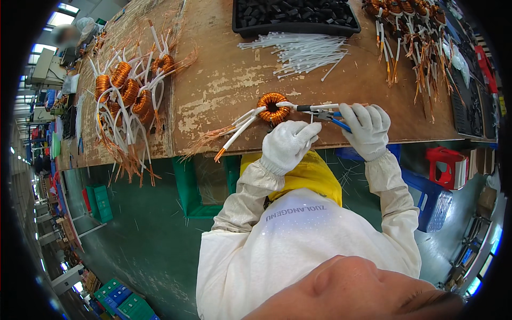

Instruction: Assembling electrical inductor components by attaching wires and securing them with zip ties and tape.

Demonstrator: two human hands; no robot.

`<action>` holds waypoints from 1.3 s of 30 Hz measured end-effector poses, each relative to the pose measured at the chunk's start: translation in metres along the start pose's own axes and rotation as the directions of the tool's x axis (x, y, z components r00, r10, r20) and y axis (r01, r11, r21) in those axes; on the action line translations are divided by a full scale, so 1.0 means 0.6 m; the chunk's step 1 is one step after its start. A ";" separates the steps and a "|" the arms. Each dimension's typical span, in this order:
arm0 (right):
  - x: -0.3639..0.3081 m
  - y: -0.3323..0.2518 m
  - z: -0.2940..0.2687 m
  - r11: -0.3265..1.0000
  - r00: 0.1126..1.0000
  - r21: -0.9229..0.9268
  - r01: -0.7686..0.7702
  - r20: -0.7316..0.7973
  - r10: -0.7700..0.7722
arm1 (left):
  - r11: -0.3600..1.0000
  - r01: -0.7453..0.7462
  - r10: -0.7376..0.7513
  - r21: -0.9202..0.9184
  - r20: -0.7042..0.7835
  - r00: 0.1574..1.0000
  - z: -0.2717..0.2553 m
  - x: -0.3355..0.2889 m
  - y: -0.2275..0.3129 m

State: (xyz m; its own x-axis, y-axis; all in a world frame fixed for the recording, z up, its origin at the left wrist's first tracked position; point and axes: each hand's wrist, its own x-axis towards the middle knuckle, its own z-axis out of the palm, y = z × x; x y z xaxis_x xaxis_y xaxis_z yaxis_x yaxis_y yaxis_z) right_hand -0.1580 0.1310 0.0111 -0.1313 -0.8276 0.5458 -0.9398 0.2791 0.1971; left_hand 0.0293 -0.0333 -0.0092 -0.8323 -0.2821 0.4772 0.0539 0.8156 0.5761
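A copper-wound ring coil (273, 108) lies near the table's front edge, with white-sleeved leads on both sides and frayed copper ends at the left. A black sleeve (303, 108) sits on its right lead. My left hand (288, 145), in a white glove, is closed just below that lead, its fingertips pinching a thin white cable tie (312, 119). Gloved too, my right hand (367, 127) grips blue-handled cutting pliers (339, 122). Their metal jaws are at the lead and tie, beside the black sleeve. Whether the jaws are closed is too small to tell.
Several wound coils (128, 92) are piled at the left, and more (408, 21) at the far right. Loose white cable ties (298, 50) lie before a black tray (234, 25) of small black parts. A green crate (186, 194) and blue stool (434, 208) stand below the table (213, 74).
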 end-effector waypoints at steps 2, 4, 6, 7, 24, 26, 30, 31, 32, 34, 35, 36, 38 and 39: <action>0.008 -0.001 -0.002 1.000 1.000 -0.013 0.015 -0.017 -0.015 | 1.000 -0.004 0.004 -0.001 0.001 1.000 0.002 0.000 0.001; 0.014 0.001 -0.008 0.998 0.987 0.060 0.005 0.162 -0.014 | 1.000 -0.004 0.004 -0.002 0.001 1.000 0.003 -0.002 0.001; 0.021 0.005 -0.012 0.990 0.970 0.133 -0.050 0.244 0.016 | 1.000 0.009 -0.009 -0.001 -0.011 1.000 0.002 -0.004 0.001; 0.022 0.006 -0.013 0.974 0.944 0.198 -0.111 0.328 0.041 | 1.000 0.011 -0.011 0.001 -0.011 1.000 0.003 -0.006 0.001; 0.123 0.065 0.059 0.950 0.995 0.303 -0.075 0.082 0.052 | 0.999 -0.030 0.034 -0.027 0.172 0.985 -0.037 0.018 0.037; 0.129 0.067 0.094 0.947 0.989 0.310 -0.087 0.142 0.044 | 0.996 0.006 -0.018 0.094 0.129 0.991 -0.063 0.029 0.026; 0.137 0.038 0.119 0.942 0.974 0.331 -0.060 0.225 -0.017 | 0.810 0.156 -0.176 0.566 -0.021 0.984 -0.090 -0.002 -0.030; 0.137 0.025 0.115 0.932 0.987 0.361 -0.038 0.161 -0.022 | 0.758 0.241 -0.304 0.606 0.002 0.953 -0.097 -0.014 -0.048; 0.134 0.012 0.112 0.920 0.995 0.392 -0.013 0.098 -0.027 | 0.723 0.283 -0.366 0.631 0.002 0.931 -0.100 -0.030 -0.065; 0.122 -0.001 0.102 0.889 0.983 0.457 -0.023 0.171 -0.063 | 0.695 0.381 -0.492 0.609 0.016 0.871 -0.091 -0.044 -0.089; 0.119 -0.007 0.095 0.855 0.955 0.514 -0.073 0.282 -0.088 | 0.699 0.376 -0.485 0.608 0.017 0.874 -0.091 -0.048 -0.099; 0.115 -0.014 0.087 0.815 0.914 0.564 -0.131 0.387 -0.121 | 0.727 0.345 -0.427 0.594 -0.003 0.904 -0.090 -0.053 -0.109; 0.114 -0.027 0.058 0.776 0.877 0.601 -0.190 0.459 -0.140 | 0.752 0.312 -0.367 0.580 -0.025 0.930 -0.087 -0.058 -0.127; 0.115 -0.033 0.047 0.732 0.834 0.634 -0.251 0.526 -0.170 | 0.764 0.288 -0.343 0.577 -0.016 0.939 -0.086 -0.059 -0.135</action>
State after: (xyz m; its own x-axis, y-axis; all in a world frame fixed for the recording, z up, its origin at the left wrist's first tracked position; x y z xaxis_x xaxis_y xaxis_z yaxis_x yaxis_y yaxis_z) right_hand -0.1573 0.0549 0.0217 -0.1159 -0.9932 -0.0065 -0.8548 0.1030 -0.5086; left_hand 0.0828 -0.1156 -0.0383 -0.7916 -0.5523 0.2614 -0.5172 0.8334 0.1945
